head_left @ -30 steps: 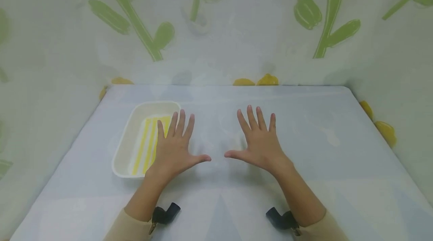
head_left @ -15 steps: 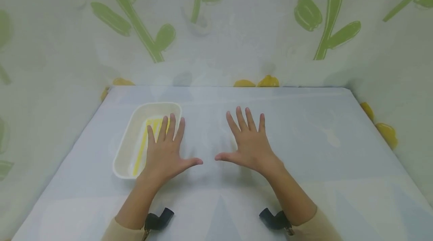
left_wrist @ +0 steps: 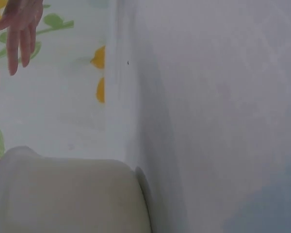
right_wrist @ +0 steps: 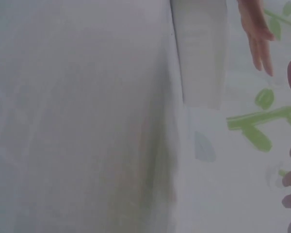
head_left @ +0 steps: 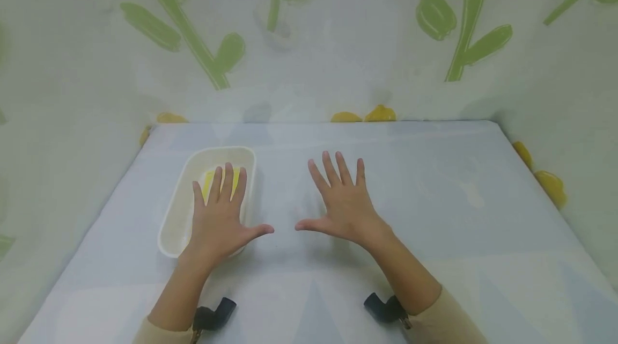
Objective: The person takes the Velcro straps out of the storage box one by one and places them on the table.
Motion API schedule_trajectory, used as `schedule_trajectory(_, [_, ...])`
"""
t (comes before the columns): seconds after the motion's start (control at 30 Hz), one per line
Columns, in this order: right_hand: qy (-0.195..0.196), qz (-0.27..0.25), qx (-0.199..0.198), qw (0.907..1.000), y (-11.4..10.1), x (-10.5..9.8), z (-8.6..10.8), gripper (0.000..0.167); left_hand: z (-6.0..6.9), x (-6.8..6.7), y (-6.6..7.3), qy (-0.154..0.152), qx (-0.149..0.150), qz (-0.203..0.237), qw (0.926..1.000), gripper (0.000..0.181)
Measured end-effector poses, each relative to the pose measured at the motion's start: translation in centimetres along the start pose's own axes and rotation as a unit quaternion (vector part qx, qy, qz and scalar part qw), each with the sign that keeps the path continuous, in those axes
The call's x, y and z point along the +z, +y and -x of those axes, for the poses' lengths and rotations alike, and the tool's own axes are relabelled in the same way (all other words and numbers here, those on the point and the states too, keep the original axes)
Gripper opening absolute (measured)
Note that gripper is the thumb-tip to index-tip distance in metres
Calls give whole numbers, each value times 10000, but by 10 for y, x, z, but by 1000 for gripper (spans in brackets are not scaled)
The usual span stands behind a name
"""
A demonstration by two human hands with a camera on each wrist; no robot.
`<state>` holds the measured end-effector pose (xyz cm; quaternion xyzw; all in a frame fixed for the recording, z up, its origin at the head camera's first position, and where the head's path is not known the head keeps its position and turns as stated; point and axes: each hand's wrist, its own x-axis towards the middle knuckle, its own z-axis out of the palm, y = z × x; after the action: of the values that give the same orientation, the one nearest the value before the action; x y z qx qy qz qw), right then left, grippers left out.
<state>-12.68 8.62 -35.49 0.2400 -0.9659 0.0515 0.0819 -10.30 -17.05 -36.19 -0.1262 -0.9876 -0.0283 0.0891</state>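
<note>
Left hand [head_left: 218,224]: spread wide, back upward, fingers straight and apart, thumb out to the side; seen from the head, it lies over part of the tray and hides some of it.
Right hand [head_left: 346,210]: spread wide likewise, back upward, over the bare middle of the counter, beside the tray.
Thumbs: pointing toward each other, tips near but apart.
Tray [head_left: 177,215]: white, rounded corners, raised rim; on the counter, toward its left side; outer wall also visible in both wrist views.
Yellow stripes [head_left: 207,180]: on the tray's floor, partly hidden by the left fingers; whether printed or loose, cannot be told.
Counter [head_left: 434,199]: pale, with faint blue areas and triangles.
Sleeves [head_left: 446,320]: beige, a pair, one on each forearm.
Wrist devices [head_left: 215,315]: black, angular, two, one beside each sleeve cuff.
Backdrop [head_left: 338,59]: whitish, green stems and leaves, yellow shapes along the counter's far edge.
</note>
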Motion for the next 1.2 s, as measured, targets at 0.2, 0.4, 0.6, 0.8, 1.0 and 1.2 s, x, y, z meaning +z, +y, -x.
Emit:
schedule_trajectory(0.2, [114, 96, -133, 9998, -7, 2, -5, 112, 3, 2, -11, 89, 108, -7, 9999, 121])
schedule_trajectory(0.4, [116, 128, -185, 9997, -16, 4, -8, 113, 9, 1, -19, 183, 109, 37, 9998, 120])
schedule_trajectory(0.6, [-45, -74, -263, 9996, -28, 4, -14, 113, 15, -4, -28, 56, 46, 130, 9999, 119])
schedule_trajectory(0.8, [-233, -81, -364, 9990, -42, 4, -19, 112, 21, -6, -37, 24, 38, 157, 9999, 121])
schedule_trajectory(1.0, [-241, 3, -482, 9985, -53, 7, -23, 112, 31, -6, -48, 125, 12, 119, 9999, 121])
schedule_trajectory(1.2, [-212, 139, -554, 9981, -64, 12, -28, 112, 40, -8, -61, 9, -134, 81, 9999, 121])
